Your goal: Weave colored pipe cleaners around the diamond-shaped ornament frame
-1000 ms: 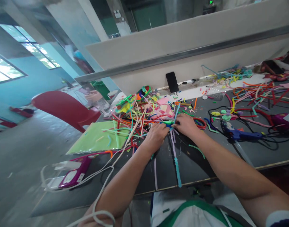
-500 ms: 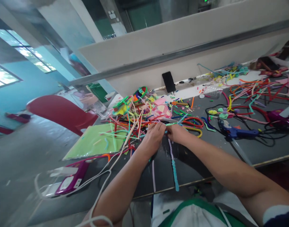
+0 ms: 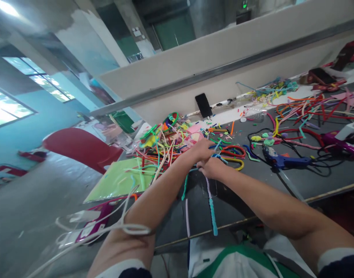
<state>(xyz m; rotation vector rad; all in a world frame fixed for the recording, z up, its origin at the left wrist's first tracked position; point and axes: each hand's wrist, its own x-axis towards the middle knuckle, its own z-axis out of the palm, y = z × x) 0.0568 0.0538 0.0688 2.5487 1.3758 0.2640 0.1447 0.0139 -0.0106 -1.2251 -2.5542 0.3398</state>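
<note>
My left hand (image 3: 205, 150) reaches across just above my right hand, its fingers curled down by the pile's front edge; what they hold, if anything, is hidden. My right hand (image 3: 212, 167) is closed, fingertips pointing left. A teal-green pipe cleaner (image 3: 184, 188) hangs down to the left from its fingertips, the upper end hidden. Below my hands, a pipe cleaner, lilac above and fuzzy blue below (image 3: 213, 216), lies toward the table edge. A short lilac strip (image 3: 187, 218) lies left of it. Red and yellow bent pipe cleaners (image 3: 236, 151) lie just beyond my right hand.
Tangled pipe cleaners (image 3: 162, 148) heap up at left, beside a green sheet in plastic (image 3: 110, 179). A blue glue gun (image 3: 292, 161) with black cord lies right. A phone (image 3: 204, 105) leans on the partition. White cable (image 3: 107, 227) loops near my left forearm.
My left hand has moved right and over my right hand. The green pipe cleaner, earlier between both hands, now hangs left of the right one. The view has shifted slightly.
</note>
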